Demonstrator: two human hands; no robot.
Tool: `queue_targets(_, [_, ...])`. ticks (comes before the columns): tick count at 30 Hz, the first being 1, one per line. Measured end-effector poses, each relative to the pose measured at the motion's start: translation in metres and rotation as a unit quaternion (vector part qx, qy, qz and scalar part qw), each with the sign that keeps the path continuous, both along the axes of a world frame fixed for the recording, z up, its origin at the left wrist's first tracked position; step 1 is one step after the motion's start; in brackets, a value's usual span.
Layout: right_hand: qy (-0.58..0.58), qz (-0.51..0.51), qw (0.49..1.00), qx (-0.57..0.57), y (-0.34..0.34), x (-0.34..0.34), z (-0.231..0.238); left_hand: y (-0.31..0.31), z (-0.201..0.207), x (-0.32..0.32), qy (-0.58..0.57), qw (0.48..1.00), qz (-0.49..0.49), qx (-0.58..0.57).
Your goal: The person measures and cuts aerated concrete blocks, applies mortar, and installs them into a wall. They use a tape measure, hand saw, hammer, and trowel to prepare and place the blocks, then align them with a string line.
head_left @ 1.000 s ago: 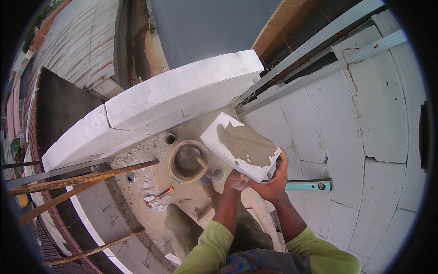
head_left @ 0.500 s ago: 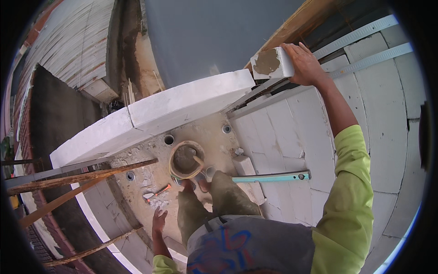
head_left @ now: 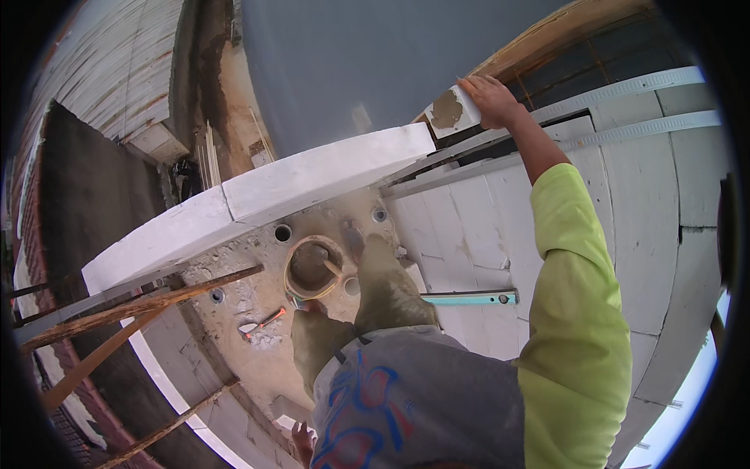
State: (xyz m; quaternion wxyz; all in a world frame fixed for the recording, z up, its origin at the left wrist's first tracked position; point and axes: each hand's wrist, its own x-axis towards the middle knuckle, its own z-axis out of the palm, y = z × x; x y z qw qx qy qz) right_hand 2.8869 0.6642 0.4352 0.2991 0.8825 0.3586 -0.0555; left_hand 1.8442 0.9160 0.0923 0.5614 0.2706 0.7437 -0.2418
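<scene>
Your right hand (head_left: 492, 103) is stretched out to the upper right, its fingers grasping a small white block (head_left: 469, 116) from the block's right end and hooked over the far edge. The block sits at the fingertips and under the palm, with a patch of grey mortar (head_left: 448, 110) on the face that shows. It is just past the right end of the curved white wall (head_left: 328, 168), near the wooden board (head_left: 539, 39) and the metal rails (head_left: 637, 92). From this angle you can't quite tell whether the block touches the wall's end or what bears its weight underneath.

By the look of it, the step in hand is placing the mortared block at the end of that wall. The next move calls for a steady hold, with the block lined up and pressed evenly before the fingers let go, since your reach is long and only one hand supports it.

Your left hand (head_left: 303, 439) is low beside your grey shirt (head_left: 445, 383), fingers loose and released, well apart from the block. Near your feet stand the mortar bucket (head_left: 294, 288), a trowel with an orange handle (head_left: 270, 318) lying to its lower left, and, farther right against the block wall (head_left: 469, 223), a teal spirit level (head_left: 471, 298).
</scene>
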Motion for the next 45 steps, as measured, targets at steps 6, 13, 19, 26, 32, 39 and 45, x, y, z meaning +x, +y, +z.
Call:
queue_targets(6, [0.044, 0.022, 0.997, -0.06, -0.011, 0.024, -0.029, -0.027, -0.011, 0.152, -0.107, 0.99, 0.003, 0.088])
queue_targets(13, [0.061, -0.008, 0.998, -0.014, -0.029, 0.042, -0.108, -0.044, -0.056, 0.261, -0.211, 0.976, 0.041, -0.027])
queue_targets(19, [0.112, -0.056, 0.99, -0.068, -0.027, 0.054, -0.137, -0.011, -0.012, 0.32, -0.161, 0.979, -0.114, 0.046])
queue_targets(26, [0.159, 0.002, 0.983, -0.091, -0.036, 0.071, -0.157, 0.029, -0.02, 0.293, -0.207, 0.954, -0.183, 0.114])
queue_targets(32, [0.19, 0.047, 0.977, -0.088, -0.039, 0.076, -0.156, 0.023, -0.01, 0.273, -0.223, 0.948, -0.156, 0.166])
queue_targets(39, [0.229, 0.022, 0.97, -0.082, -0.041, 0.081, -0.162, 0.005, -0.002, 0.241, -0.196, 0.955, -0.134, 0.178])
queue_targets(45, [0.295, -0.058, 0.952, -0.049, -0.036, 0.092, -0.179, -0.018, -0.002, 0.228, -0.181, 0.961, -0.119, 0.174])
